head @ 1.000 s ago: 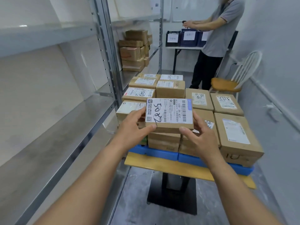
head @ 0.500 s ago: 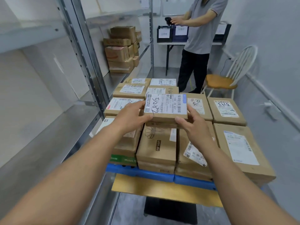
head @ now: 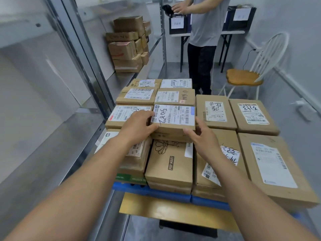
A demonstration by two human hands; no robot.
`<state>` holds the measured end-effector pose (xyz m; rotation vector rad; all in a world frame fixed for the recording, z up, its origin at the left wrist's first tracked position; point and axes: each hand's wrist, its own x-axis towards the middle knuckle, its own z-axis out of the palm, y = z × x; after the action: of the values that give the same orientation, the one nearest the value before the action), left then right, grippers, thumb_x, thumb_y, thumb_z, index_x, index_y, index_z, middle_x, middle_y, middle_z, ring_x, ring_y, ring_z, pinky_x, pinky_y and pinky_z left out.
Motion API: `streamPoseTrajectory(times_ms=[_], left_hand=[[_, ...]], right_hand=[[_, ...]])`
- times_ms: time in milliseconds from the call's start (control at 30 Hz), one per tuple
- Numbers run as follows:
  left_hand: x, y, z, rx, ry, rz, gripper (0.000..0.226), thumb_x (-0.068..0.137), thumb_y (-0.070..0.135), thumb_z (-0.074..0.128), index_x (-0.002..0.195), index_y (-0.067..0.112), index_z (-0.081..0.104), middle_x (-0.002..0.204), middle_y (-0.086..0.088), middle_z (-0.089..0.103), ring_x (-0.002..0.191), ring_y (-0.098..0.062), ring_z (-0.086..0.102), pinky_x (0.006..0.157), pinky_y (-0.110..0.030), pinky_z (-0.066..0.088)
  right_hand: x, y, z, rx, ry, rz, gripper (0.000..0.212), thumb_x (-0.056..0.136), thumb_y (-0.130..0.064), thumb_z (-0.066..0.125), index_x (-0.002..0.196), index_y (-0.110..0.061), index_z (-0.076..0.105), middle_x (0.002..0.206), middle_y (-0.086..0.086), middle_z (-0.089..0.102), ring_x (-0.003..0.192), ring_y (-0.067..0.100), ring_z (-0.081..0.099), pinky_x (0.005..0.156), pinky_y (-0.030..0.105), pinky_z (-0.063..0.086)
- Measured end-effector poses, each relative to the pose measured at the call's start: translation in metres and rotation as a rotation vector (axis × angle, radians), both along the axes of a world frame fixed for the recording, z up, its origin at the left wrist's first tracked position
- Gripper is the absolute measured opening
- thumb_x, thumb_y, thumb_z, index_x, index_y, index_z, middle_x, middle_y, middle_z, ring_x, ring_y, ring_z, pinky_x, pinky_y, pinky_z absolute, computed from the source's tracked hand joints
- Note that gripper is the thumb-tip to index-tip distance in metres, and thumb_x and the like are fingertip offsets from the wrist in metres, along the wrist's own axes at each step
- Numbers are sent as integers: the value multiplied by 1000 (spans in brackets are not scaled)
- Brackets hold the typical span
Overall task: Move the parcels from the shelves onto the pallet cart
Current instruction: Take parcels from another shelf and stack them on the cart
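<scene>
Both hands are on the small flat brown cardboard parcel point(head: 173, 119), which is out in the middle of the load, on top of the centre stack, between the two hands. The pictures don't show whether its full weight is down on the box beneath.

The left hand point(head: 137, 126) holds the parcel's near-left corner, fingers reaching along the left edge and thumb pressed against the near side. The right hand point(head: 202, 136) takes the near-right corner, thumb up against the right side and fingers curled onto the near face. So both hands grip it, neither spread wide.

The parcel is a low, square-edged box of plain matte card. A glossy white shipping label covers almost the whole top, with barcodes and black handwritten digits. Just near of it lies a brown box printed with a flower outline and "POP MART" point(head: 171, 164). More labelled cardboard parcels are packed in tight rows left, right and far.

They all ride on a blue plastic pallet point(head: 156, 190) set on a yellow wooden cart deck point(head: 165, 207). On the left runs a grey metal shelf point(head: 52, 145), smooth and dull, and far along it is a stack of worn brown cartons point(head: 126, 46).
</scene>
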<state>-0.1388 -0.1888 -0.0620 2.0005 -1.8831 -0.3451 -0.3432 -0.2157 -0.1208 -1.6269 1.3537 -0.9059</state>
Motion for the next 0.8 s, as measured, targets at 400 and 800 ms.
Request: streamPoseTrajectory(times_ms=[400, 800], left_hand=[[5, -4, -8, -1, -151, -58, 27, 93, 27, 53, 114, 12, 62, 127, 2, 50, 119, -19, 40, 97, -32, 34], [-5, 34, 5, -202, -147, -74, 44, 95, 32, 51, 137, 21, 47, 145, 3, 40, 133, -18, 31, 109, -33, 24]], right_hand=[[6, 0, -5, 0, 82, -21, 43, 93, -29, 57, 135, -26, 48, 121, -9, 60, 109, 11, 56, 88, 25, 42], [8, 22, 21, -461, 446, -82, 47, 91, -19, 58, 135, -6, 46, 134, 11, 48, 125, 27, 39, 102, 33, 32]])
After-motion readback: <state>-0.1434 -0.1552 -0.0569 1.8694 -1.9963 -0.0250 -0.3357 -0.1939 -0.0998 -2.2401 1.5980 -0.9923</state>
